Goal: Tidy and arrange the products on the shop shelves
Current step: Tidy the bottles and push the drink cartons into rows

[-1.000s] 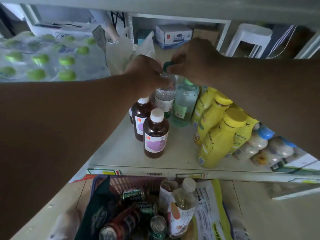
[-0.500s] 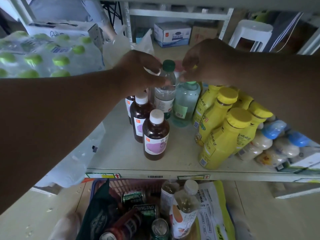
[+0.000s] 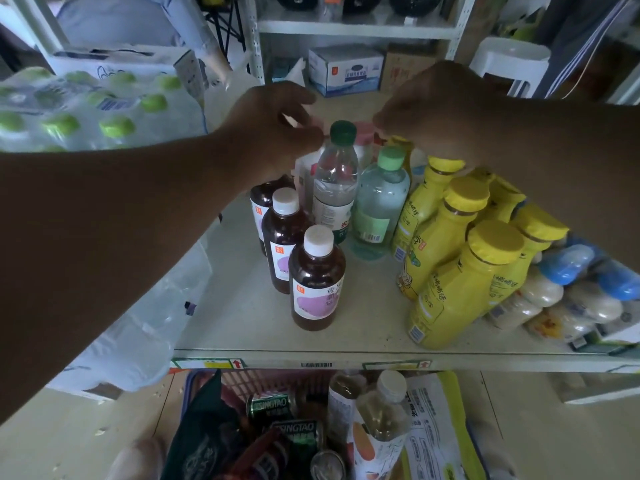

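Note:
A clear water bottle with a dark green cap [image 3: 335, 181] stands upright near the back of the grey shelf [image 3: 242, 313]. My left hand [image 3: 273, 129] hovers just left of its cap with loosely curled fingers and holds nothing. My right hand [image 3: 429, 109] hangs above and to the right, over a pink-capped item [image 3: 365, 133], and also holds nothing. A pale green bottle [image 3: 381, 202] stands right of the clear one. Three dark brown bottles with white caps [image 3: 317, 282] form a row in front. Several yellow bottles [image 3: 460, 278] are clustered on the right.
Blue-capped white bottles [image 3: 554, 282] lie at the shelf's right end. A wrapped pack of green-capped water bottles [image 3: 69, 112] sits at left. Below the shelf edge, a basket [image 3: 207, 381] holds cans, bottles and packets. A box [image 3: 346, 69] and a white stool [image 3: 509, 60] stand behind.
Both hands were on the green-capped bottle's cap a second ago. They have let go and moved apart, the left to the left and the right to the right. The bottle stays upright.

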{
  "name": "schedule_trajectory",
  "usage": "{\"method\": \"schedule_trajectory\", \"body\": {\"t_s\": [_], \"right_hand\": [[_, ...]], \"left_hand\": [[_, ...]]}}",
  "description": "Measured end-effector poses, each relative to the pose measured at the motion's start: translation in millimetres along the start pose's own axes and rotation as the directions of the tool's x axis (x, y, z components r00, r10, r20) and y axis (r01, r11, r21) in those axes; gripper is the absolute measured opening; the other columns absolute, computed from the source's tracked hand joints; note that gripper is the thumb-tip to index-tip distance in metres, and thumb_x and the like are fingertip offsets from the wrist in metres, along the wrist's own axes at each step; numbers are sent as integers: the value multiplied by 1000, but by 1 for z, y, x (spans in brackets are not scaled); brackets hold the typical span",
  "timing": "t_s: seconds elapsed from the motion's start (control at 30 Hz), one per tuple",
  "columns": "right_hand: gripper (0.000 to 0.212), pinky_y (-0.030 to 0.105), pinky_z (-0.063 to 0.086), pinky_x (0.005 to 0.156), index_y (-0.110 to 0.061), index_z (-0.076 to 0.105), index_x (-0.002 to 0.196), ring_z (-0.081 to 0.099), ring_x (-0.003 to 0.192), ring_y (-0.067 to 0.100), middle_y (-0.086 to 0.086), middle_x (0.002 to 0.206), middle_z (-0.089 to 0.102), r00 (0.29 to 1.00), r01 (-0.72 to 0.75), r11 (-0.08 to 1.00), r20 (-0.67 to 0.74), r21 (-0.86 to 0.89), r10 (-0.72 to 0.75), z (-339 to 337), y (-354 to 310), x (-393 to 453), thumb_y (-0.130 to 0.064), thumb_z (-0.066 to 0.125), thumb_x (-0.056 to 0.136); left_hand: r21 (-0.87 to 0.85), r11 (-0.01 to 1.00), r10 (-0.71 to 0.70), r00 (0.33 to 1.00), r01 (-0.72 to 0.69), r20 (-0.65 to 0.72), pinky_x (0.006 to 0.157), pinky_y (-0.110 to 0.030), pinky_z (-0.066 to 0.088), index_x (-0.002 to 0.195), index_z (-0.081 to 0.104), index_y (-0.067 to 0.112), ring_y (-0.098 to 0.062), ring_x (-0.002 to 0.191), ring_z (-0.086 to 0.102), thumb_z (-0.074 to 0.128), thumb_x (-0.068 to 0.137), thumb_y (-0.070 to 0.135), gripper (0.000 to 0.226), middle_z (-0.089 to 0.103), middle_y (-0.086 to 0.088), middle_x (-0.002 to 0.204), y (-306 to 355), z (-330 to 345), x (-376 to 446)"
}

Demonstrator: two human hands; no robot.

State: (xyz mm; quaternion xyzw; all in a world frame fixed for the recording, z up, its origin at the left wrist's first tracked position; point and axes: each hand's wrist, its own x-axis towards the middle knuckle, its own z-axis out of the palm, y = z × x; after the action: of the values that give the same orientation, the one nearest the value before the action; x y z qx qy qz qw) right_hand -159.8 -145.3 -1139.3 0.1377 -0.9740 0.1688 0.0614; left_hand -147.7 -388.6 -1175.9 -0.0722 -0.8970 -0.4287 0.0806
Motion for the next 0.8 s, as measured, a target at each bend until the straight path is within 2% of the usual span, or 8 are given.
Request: {"method": "schedule_trajectory", "body": {"t_s": [0.07, 0.17, 0.3, 0.5, 0.57, 0.63, 0.7, 0.8], "right_hand": [[29, 22, 46, 74, -19, 81, 108, 71, 92, 16, 1, 103, 76, 994, 11, 998, -112, 55, -4, 4, 1, 11, -43, 74, 95], [47, 24, 47, 82, -21, 77, 118, 68, 97, 15, -4, 106, 73, 1000, -2, 1000, -28, 30, 3, 13, -6, 21, -52, 85, 83], [28, 35, 59, 94, -26, 82, 106, 72, 95, 14, -8, 98, 77, 999, -32, 991, 42, 132, 26, 20, -9, 25, -41, 87, 83], [23, 33, 59, 93, -31, 83, 103, 72, 91, 5, -13, 95, 78, 999, -40, 985, 13, 169, 38, 24, -4, 22, -42, 86, 84], [24, 33, 58, 95, -31, 83, 107, 71, 93, 6, -12, 97, 78, 999, -26, 988, 39, 151, 21, 23, -5, 22, -43, 85, 86], [30, 31, 56, 97, -30, 82, 112, 71, 100, 10, -10, 104, 78, 998, -21, 990, 61, 138, 12, 19, -7, 22, -47, 84, 86], [39, 28, 49, 100, -29, 80, 121, 67, 113, 15, -5, 121, 75, 998, -5, 993, 60, 115, -2, 15, -2, 20, -49, 81, 88], [38, 23, 38, 103, -25, 74, 132, 60, 131, 20, 3, 142, 67, 1000, 21, 999, -1, 51, -21, 6, 10, 10, -34, 78, 95]], "left_hand": [[-17, 998, -60, 996, 59, -71, 53, -20, 58, 132, 70, 38, -4, 64, 70, 86, 87, 38, 48, 70, 14, 116, -6, -5, 8], [-17, 994, -112, 994, 112, -8, 55, -21, 59, 132, 72, 38, -9, 72, 73, 89, 77, 57, 60, 67, 17, 117, -11, -8, 15], [-19, 997, -77, 997, 77, 27, 43, -10, 43, 113, 83, 35, 4, 43, 56, 87, 83, 51, 34, 71, 16, 89, -14, 0, 24], [-62, 995, -74, 997, 73, -25, 42, -2, 34, 107, 84, 36, 8, 37, 51, 84, 89, 41, 19, 60, 23, 63, -19, 9, 25], [-56, 996, -74, 997, 73, -18, 43, -1, 35, 105, 82, 41, 10, 39, 51, 83, 89, 40, 15, 60, 24, 64, -19, 7, 23], [-24, 998, -63, 998, 63, -6, 45, -3, 39, 102, 80, 44, 11, 42, 54, 83, 90, 41, 12, 67, 23, 76, -16, 5, 22], [-10, 997, -81, 996, 81, -25, 45, -10, 42, 95, 81, 42, 6, 39, 52, 83, 91, 42, 5, 69, 20, 71, -9, 3, 22], [-47, 996, -80, 995, 77, -66, 40, -16, 43, 99, 83, 38, 1, 34, 47, 80, 95, 37, 5, 72, 15, 68, 5, 3, 21]]}}
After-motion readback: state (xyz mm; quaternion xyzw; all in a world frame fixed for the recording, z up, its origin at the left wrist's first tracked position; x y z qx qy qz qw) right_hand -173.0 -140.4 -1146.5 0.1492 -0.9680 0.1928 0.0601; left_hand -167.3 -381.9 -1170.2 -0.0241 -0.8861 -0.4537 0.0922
